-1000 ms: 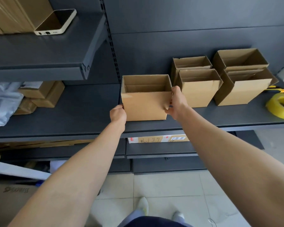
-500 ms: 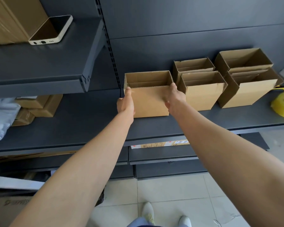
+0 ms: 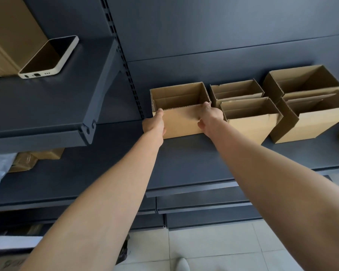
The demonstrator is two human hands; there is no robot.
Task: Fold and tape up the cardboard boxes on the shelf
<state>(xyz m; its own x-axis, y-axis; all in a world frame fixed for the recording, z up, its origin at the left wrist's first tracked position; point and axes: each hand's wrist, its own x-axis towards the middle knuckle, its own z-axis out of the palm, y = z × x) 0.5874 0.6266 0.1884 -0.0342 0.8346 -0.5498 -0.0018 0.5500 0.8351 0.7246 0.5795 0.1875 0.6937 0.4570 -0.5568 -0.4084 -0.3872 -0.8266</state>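
Head view: the open cardboard box (image 3: 181, 119) stands upright on the dark grey shelf (image 3: 184, 163), at the left end of a group of boxes, top flaps unfolded. Just beside it on the right stand four more open boxes (image 3: 249, 122), two in front and two behind, against the dark back panel (image 3: 223, 36). My left hand (image 3: 154, 125) is curled around the box's near-left corner, thumb on the top edge. My right hand (image 3: 209, 117) grips the near-right corner, fingers hooked over the rim. Both hands are closed on the box. A higher shelf (image 3: 47, 106) at the left carries a phone (image 3: 49, 56) lying face up beside stacked cardboard (image 3: 10, 34). Pale floor tiles (image 3: 213, 249) show below.
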